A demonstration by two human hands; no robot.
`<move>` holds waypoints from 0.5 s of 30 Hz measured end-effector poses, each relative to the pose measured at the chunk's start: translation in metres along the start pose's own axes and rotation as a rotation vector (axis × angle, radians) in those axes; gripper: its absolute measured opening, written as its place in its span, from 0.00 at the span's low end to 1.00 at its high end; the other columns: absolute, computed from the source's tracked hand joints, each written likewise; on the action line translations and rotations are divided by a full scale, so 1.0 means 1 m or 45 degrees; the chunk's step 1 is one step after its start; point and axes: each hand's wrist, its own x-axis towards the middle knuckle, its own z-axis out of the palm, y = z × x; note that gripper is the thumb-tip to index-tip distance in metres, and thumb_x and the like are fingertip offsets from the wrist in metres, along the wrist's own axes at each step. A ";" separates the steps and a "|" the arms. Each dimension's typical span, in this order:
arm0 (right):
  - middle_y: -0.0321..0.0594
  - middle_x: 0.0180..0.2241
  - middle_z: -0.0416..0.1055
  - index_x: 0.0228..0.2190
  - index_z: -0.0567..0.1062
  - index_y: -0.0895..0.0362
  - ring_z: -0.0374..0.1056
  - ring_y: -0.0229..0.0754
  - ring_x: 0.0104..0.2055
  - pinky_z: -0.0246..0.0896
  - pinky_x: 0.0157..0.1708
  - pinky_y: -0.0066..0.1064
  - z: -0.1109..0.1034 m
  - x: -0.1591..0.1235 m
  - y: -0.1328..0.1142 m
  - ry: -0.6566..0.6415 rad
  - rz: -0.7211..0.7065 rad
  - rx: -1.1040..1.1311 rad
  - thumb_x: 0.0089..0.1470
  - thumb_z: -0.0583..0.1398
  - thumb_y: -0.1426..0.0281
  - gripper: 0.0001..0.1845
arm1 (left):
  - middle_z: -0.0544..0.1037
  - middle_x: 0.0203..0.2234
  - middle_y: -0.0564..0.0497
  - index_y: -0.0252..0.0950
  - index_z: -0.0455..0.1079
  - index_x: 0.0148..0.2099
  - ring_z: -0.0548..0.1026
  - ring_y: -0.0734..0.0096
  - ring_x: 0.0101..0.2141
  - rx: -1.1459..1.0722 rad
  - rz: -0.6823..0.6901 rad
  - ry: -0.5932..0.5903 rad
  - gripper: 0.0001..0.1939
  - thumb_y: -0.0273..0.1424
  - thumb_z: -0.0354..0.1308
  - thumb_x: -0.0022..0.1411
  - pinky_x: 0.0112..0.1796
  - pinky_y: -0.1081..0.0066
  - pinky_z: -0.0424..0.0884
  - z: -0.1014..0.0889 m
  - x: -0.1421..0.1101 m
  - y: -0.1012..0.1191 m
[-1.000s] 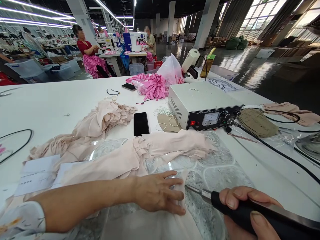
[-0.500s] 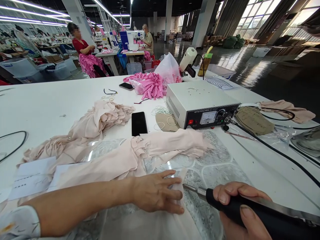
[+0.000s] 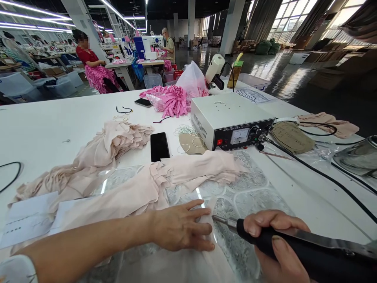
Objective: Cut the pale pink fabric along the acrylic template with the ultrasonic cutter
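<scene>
My left hand (image 3: 182, 228) lies flat, fingers spread, on a thin pale-pink fabric piece (image 3: 218, 259), pressing it against a marbled grey mat (image 3: 250, 196). In my right hand (image 3: 279, 239) is a black-handled ultrasonic pen tool (image 3: 262, 239), fingers and thumb wrapped round its grip. The tool's narrow metal tip (image 3: 219, 219) points left, at the fabric's right edge beside my left fingertips; whether it touches cannot be made out. Just beyond my left hand lie more pale-pink fabric pieces (image 3: 203, 167) in layers. A ruffled fabric stack (image 3: 112, 141) is farther left.
A control box (image 3: 232, 118) with a dial and cable (image 3: 312, 167) stands behind the mat. Around it are a black phone (image 3: 159, 146), pink strips (image 3: 175, 100), brown card templates (image 3: 291, 137) and a glass-like vessel (image 3: 357, 155). People work at sewing machines (image 3: 151, 45) in the background.
The view has shifted slightly, so the table items appear a little farther left. My left hand stays pressed on the fabric, and the tool tip remains close beside its fingers.
</scene>
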 end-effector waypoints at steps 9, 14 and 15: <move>0.34 0.27 0.64 0.33 0.69 0.52 0.64 0.36 0.23 0.68 0.23 0.34 -0.001 -0.003 -0.004 0.036 0.015 0.044 0.54 0.59 0.69 0.03 | 0.74 0.43 0.48 0.41 0.71 0.53 0.63 0.51 0.57 -0.006 0.010 0.013 0.13 0.28 0.49 0.70 0.59 0.48 0.55 -0.001 -0.001 -0.001; 0.35 0.26 0.63 0.34 0.70 0.52 0.62 0.36 0.22 0.67 0.21 0.33 -0.012 -0.015 -0.017 0.000 0.113 0.077 0.55 0.57 0.66 0.04 | 0.73 0.45 0.48 0.40 0.71 0.53 0.63 0.48 0.56 -0.012 0.038 -0.030 0.14 0.26 0.50 0.68 0.58 0.47 0.55 -0.001 0.000 -0.002; 0.36 0.27 0.63 0.35 0.70 0.52 0.62 0.36 0.23 0.68 0.21 0.33 -0.013 -0.017 -0.018 -0.021 0.129 0.080 0.56 0.57 0.66 0.04 | 0.74 0.44 0.49 0.40 0.71 0.53 0.63 0.48 0.56 -0.016 0.034 -0.036 0.14 0.27 0.49 0.69 0.58 0.48 0.55 -0.002 0.000 -0.002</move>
